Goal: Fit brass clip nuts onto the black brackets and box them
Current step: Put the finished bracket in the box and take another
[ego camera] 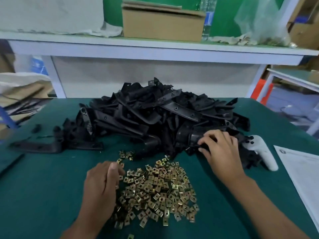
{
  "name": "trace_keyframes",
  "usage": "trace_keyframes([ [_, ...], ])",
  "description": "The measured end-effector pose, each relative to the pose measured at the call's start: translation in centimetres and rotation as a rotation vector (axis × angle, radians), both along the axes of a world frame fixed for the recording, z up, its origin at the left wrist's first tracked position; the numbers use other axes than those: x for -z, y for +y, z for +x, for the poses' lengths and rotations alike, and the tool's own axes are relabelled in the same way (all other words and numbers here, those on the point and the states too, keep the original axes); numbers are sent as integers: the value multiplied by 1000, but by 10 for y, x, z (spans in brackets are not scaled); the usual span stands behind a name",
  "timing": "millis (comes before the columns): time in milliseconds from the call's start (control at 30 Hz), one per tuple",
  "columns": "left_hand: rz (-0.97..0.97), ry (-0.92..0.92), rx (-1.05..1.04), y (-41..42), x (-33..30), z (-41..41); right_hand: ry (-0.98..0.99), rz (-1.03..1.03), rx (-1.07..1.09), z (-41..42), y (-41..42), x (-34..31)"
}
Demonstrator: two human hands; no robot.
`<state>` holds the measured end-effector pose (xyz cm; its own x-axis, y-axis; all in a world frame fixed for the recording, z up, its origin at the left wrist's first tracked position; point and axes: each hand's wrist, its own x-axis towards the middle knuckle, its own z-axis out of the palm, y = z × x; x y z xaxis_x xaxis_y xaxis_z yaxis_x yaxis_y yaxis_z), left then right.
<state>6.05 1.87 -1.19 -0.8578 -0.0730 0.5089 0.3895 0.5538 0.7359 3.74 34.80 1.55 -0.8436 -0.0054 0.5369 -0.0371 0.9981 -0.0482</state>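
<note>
A big heap of black brackets [155, 114] lies across the middle of the green table [43, 195]. In front of it spreads a pile of brass clip nuts [158, 190]. My left hand [101, 185] sits at the left edge of the nut pile, its fingers curled down among the nuts; whether it holds one is hidden. My right hand [219, 149] is at the heap's right front, fingers curled round a black bracket [196, 138]. A cardboard box [162, 23] stands on the shelf behind.
A white handheld controller [262, 152] lies right of my right hand, beside a paper sheet [303, 173] at the table's right edge. One long bracket [39, 146] lies apart at the left. A raised white shelf [155, 47] holds a bottle [208, 18] and plastic bags.
</note>
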Motion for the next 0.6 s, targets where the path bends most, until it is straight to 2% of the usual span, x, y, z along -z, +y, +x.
trace_keyframes([
  [100, 12, 29, 6, 1, 3, -3, 112, -42, -42, -2, 7, -3],
  [267, 12, 50, 2, 3, 5, -3, 332, -304, -156, 3, 4, -34],
  [367, 12, 55, -7, 2, 6, -2, 525, -640, -171, 20, -12, -61],
  [433, 19, 75, -8, 1, 5, -2, 541, -970, -317, 34, -25, -78],
  [467, 33, 79, -6, 2, 4, -2, 447, -1195, -451, 41, -31, -86],
  [533, 92, 68, 11, 4, 3, -1, 1, -1580, -668, 53, -42, -91],
  [600, 202, 55, 98, 7, 0, 2, -564, -1653, -688, 60, -58, -85],
])
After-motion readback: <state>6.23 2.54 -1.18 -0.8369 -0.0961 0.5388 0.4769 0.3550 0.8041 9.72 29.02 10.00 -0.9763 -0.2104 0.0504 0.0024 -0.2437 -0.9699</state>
